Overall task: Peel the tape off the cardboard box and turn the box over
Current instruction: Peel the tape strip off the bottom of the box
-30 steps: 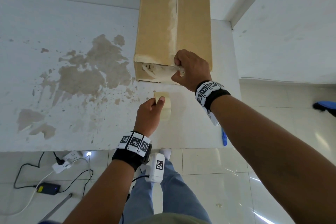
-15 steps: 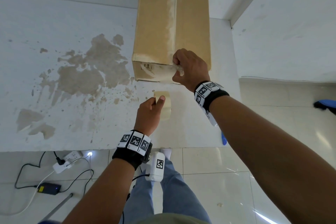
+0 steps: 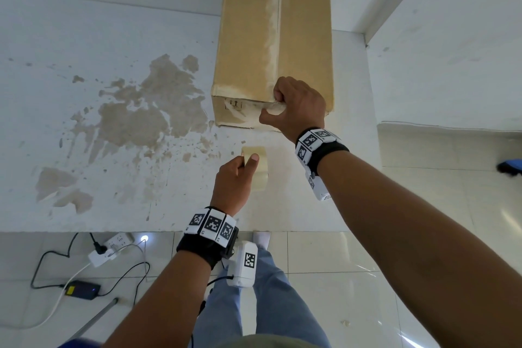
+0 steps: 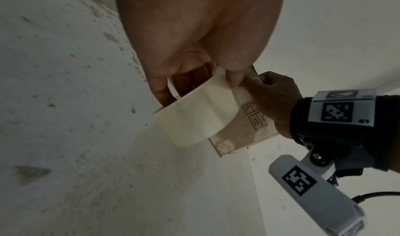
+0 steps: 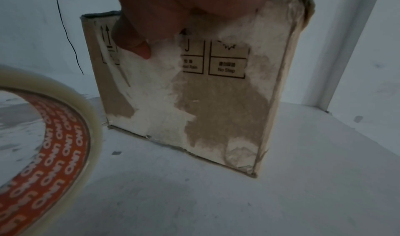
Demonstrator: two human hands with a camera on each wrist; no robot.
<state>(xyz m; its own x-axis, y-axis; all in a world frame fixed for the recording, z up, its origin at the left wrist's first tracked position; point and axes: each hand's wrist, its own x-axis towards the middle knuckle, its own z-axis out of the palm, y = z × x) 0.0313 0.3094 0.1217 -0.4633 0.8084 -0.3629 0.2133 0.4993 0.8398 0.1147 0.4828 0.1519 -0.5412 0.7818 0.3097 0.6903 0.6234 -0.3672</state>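
A long cardboard box (image 3: 248,45) lies on the white table (image 3: 113,22) with its end face (image 5: 216,102) toward me. A pale tape strip (image 3: 272,31) runs along its top seam. My right hand (image 3: 272,106) is at the box's near top edge and pinches the crumpled tape end between curled fingers and thumb (image 5: 138,46). The end face shows torn white patches. Just in front of the box, my left hand (image 3: 245,161) grips a roll of tape (image 3: 260,167), held above the table (image 4: 194,116).
A brown stained patch (image 3: 147,116) spreads over the table left of the box. A wall corner (image 3: 367,37) stands close behind the box on the right. A power strip (image 3: 104,254), cables and a black adapter (image 3: 82,289) lie on the tiled floor below the table's front edge.
My right thumb has spread out lower on the box's end face while the fingers stay on the tape at the edge. The left hand and roll have stayed put.
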